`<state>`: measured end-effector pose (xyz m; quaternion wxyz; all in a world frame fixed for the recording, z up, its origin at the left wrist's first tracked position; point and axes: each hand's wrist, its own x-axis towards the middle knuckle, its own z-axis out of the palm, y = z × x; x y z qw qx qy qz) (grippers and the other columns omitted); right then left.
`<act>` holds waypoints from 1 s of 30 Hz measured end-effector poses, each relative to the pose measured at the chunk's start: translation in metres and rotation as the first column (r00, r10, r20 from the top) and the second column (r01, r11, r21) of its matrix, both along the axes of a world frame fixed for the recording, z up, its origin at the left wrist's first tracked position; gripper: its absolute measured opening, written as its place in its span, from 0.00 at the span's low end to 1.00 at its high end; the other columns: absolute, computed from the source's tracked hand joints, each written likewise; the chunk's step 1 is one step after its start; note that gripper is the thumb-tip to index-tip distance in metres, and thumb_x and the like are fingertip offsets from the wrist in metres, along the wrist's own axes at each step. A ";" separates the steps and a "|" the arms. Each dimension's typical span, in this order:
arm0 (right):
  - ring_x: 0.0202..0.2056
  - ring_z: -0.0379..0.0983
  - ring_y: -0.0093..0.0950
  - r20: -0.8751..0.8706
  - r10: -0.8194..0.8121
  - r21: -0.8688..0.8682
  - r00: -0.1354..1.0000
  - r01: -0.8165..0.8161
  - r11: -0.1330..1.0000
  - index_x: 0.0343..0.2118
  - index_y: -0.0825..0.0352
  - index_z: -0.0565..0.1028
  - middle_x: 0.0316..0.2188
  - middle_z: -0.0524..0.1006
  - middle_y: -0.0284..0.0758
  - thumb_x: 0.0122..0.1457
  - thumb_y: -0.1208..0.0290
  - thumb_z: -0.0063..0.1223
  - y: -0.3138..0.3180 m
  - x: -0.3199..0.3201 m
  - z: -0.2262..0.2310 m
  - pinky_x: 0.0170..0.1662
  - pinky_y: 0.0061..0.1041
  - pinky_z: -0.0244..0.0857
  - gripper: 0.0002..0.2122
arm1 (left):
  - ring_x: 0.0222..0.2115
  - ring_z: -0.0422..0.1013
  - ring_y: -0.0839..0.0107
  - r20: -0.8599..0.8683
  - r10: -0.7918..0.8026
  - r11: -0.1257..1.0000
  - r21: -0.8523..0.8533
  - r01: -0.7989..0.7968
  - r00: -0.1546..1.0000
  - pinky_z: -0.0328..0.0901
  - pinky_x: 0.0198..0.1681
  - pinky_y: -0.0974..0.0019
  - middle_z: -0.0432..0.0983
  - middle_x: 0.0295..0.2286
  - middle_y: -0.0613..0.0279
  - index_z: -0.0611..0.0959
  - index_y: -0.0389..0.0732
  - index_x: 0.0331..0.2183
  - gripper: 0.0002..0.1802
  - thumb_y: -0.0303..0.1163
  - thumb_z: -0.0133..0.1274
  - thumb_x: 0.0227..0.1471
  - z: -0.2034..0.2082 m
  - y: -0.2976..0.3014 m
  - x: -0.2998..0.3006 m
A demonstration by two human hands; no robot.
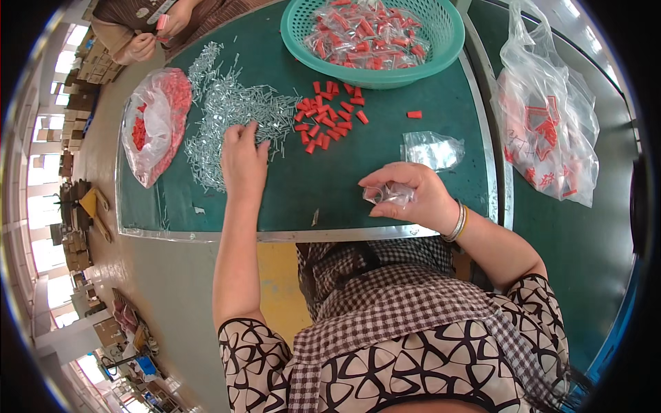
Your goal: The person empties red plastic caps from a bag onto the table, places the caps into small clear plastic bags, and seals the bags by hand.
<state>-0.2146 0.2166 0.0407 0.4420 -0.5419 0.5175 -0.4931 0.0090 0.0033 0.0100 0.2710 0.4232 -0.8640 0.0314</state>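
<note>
The left hand (242,157) lies flat on many silver screws (231,110); the right hand (413,198) pinches one small clear bag (390,194).

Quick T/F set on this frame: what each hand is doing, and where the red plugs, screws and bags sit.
1. The right hand holds a small clear plastic bag. True.
2. The left hand rests in the teal plastic basket. False: it is on the pile of silver metal screws.
3. Loose red plastic plugs lie on the green table mat. True.
4. The basket is empty. False: it holds filled clear bags.
</note>
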 end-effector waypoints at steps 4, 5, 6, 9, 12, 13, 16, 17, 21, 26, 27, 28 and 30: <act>0.34 0.76 0.20 0.014 -0.003 0.037 1.000 0.002 0.999 0.41 0.65 0.79 0.32 0.80 0.29 0.45 0.76 0.68 -0.001 -0.001 0.000 0.40 0.20 0.71 0.17 | 0.30 0.74 0.56 0.061 -0.060 0.996 0.066 0.056 0.996 0.68 0.35 0.57 0.73 0.30 0.56 0.82 0.37 0.36 0.10 0.26 0.58 0.48 0.001 -0.006 -0.005; 0.34 0.76 0.20 0.007 -0.004 0.037 1.000 0.004 0.999 0.41 0.65 0.79 0.32 0.80 0.29 0.45 0.76 0.68 -0.001 -0.001 0.001 0.40 0.20 0.71 0.17 | 0.30 0.74 0.56 0.060 -0.061 0.996 0.063 0.057 0.996 0.68 0.35 0.57 0.73 0.30 0.56 0.82 0.37 0.36 0.10 0.26 0.58 0.48 -0.001 -0.008 -0.005; 0.34 0.76 0.20 0.000 -0.005 0.039 1.000 0.005 0.999 0.41 0.65 0.79 0.32 0.80 0.29 0.45 0.76 0.68 -0.001 -0.001 0.001 0.40 0.20 0.71 0.17 | 0.29 0.73 0.56 0.026 -0.091 0.994 0.059 0.089 0.995 0.68 0.34 0.57 0.74 0.29 0.55 0.82 0.37 0.36 0.10 0.25 0.58 0.47 -0.004 -0.010 -0.002; 0.34 0.76 0.20 0.023 -0.014 0.044 1.000 0.012 0.999 0.41 0.65 0.79 0.32 0.80 0.30 0.46 0.76 0.68 -0.001 -0.001 0.001 0.40 0.20 0.71 0.17 | 0.26 0.72 0.60 -0.124 -0.109 0.992 0.044 0.115 0.986 0.67 0.31 0.60 0.75 0.28 0.57 0.82 0.37 0.35 0.08 0.25 0.57 0.48 -0.009 -0.015 0.004; 0.35 0.76 0.19 0.048 -0.032 0.085 0.998 0.027 0.996 0.42 0.66 0.79 0.32 0.80 0.30 0.46 0.77 0.68 -0.001 -0.001 0.003 0.41 0.20 0.71 0.17 | 0.23 0.71 0.69 -0.503 0.110 0.900 0.417 0.129 0.857 0.66 0.27 0.67 0.75 0.26 0.61 0.82 0.36 0.34 0.06 0.26 0.56 0.52 -0.001 -0.011 0.005; 0.35 0.76 0.19 0.050 -0.032 0.088 0.998 0.027 0.996 0.42 0.66 0.79 0.32 0.80 0.30 0.46 0.77 0.68 -0.001 -0.002 0.003 0.41 0.20 0.71 0.17 | 0.21 0.69 0.74 -0.617 0.396 0.667 0.702 0.249 0.680 0.64 0.25 0.70 0.75 0.26 0.64 0.82 0.36 0.34 0.06 0.26 0.56 0.54 0.005 -0.007 0.003; 0.36 0.76 0.18 0.128 -0.046 0.130 0.991 0.029 0.991 0.42 0.67 0.78 0.33 0.80 0.30 0.47 0.77 0.68 -0.001 -0.004 0.001 0.42 0.20 0.71 0.17 | 0.23 0.66 0.80 -0.735 0.519 0.415 0.663 0.623 0.437 0.59 0.23 0.76 0.74 0.28 0.67 0.79 0.36 0.36 0.05 0.27 0.52 0.58 0.017 0.009 0.001; 0.36 0.76 0.18 0.132 -0.042 0.123 0.990 0.025 0.992 0.42 0.67 0.78 0.33 0.80 0.30 0.47 0.77 0.68 -0.002 -0.004 0.001 0.42 0.20 0.71 0.17 | 0.22 0.65 0.80 -0.746 0.509 0.350 0.635 0.689 0.429 0.58 0.23 0.75 0.73 0.27 0.67 0.78 0.36 0.37 0.06 0.28 0.51 0.59 0.018 0.014 0.002; 0.36 0.76 0.18 0.134 -0.039 0.110 0.990 0.024 0.994 0.43 0.68 0.78 0.33 0.80 0.30 0.47 0.77 0.68 -0.003 -0.003 -0.002 0.43 0.20 0.71 0.18 | 0.22 0.65 0.79 -0.768 0.540 0.192 0.511 0.838 0.345 0.59 0.22 0.75 0.73 0.27 0.66 0.78 0.36 0.35 0.07 0.31 0.50 0.60 0.020 0.038 -0.006; 0.37 0.76 0.18 0.119 -0.035 0.108 0.992 0.022 0.994 0.43 0.67 0.78 0.34 0.80 0.30 0.47 0.77 0.68 -0.004 -0.004 -0.001 0.43 0.20 0.71 0.18 | 0.22 0.67 0.79 -0.705 0.384 0.624 0.674 0.395 0.596 0.60 0.22 0.75 0.76 0.28 0.64 0.81 0.35 0.34 0.07 0.29 0.53 0.58 0.019 0.030 0.000; 0.37 0.76 0.18 0.114 -0.035 0.113 0.993 0.022 0.993 0.43 0.67 0.78 0.34 0.80 0.30 0.47 0.77 0.68 -0.003 -0.003 0.000 0.43 0.20 0.71 0.18 | 0.22 0.68 0.79 -0.608 0.273 0.764 0.608 0.215 0.746 0.62 0.24 0.73 0.76 0.26 0.65 0.81 0.34 0.33 0.07 0.28 0.54 0.56 0.013 0.019 0.010; 0.37 0.76 0.18 0.117 -0.032 0.109 0.993 0.019 0.994 0.43 0.67 0.78 0.34 0.80 0.30 0.47 0.77 0.68 -0.003 -0.002 0.000 0.43 0.20 0.71 0.18 | 0.22 0.69 0.78 -0.458 0.190 0.880 0.471 0.056 0.868 0.63 0.25 0.72 0.75 0.24 0.66 0.82 0.34 0.33 0.06 0.27 0.55 0.54 0.013 0.011 0.012; 0.37 0.76 0.18 0.108 -0.027 0.107 0.994 0.016 0.994 0.43 0.66 0.78 0.34 0.80 0.30 0.48 0.76 0.67 -0.001 -0.002 0.001 0.44 0.20 0.71 0.17 | 0.23 0.71 0.74 -0.379 0.076 0.949 0.310 0.049 0.922 0.64 0.26 0.69 0.75 0.23 0.63 0.83 0.35 0.30 0.04 0.25 0.58 0.50 0.014 -0.002 0.010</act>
